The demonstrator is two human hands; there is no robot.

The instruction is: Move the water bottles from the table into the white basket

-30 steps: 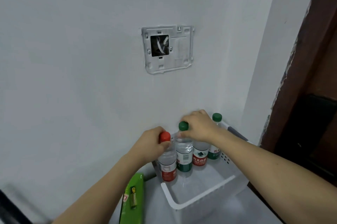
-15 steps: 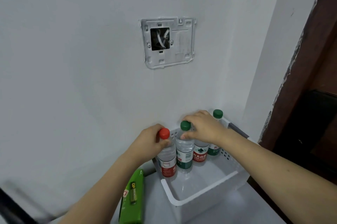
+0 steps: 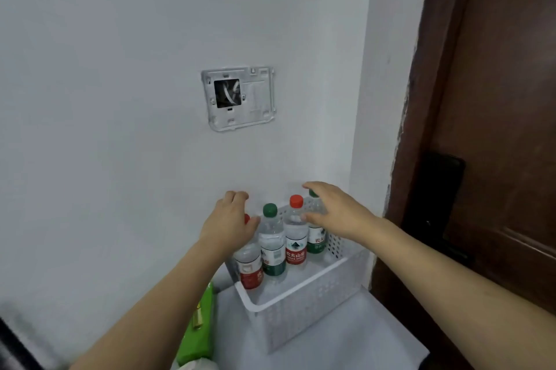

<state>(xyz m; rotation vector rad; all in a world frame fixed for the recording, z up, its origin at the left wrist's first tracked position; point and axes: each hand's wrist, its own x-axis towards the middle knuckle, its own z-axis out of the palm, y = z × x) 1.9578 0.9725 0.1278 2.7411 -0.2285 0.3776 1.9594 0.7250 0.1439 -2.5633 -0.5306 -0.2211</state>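
Note:
Several clear water bottles stand upright in a row along the back of the white basket [image 3: 301, 289]. From left to right: a red-capped bottle [image 3: 251, 267], a green-capped bottle [image 3: 272, 249], a second red-capped bottle [image 3: 296, 237] and a second green-capped bottle [image 3: 316, 238]. My left hand [image 3: 230, 220] hovers over the leftmost bottle's cap with loosely bent fingers, gripping nothing. My right hand [image 3: 335, 210] is spread above the rightmost bottle, its thumb near the neighbouring red-capped one, and covers most of that green cap.
The basket sits on a white table [image 3: 346, 345] pushed into the wall corner. A green pack of batteries [image 3: 198, 324] lies left of the basket. A wall mounting plate [image 3: 239, 98] hangs above. A dark wooden door [image 3: 496, 128] is to the right.
Both hands have let go of the bottle caps and lifted off. The right hand has shifted right, over the rightmost bottle. The camera has tilted.

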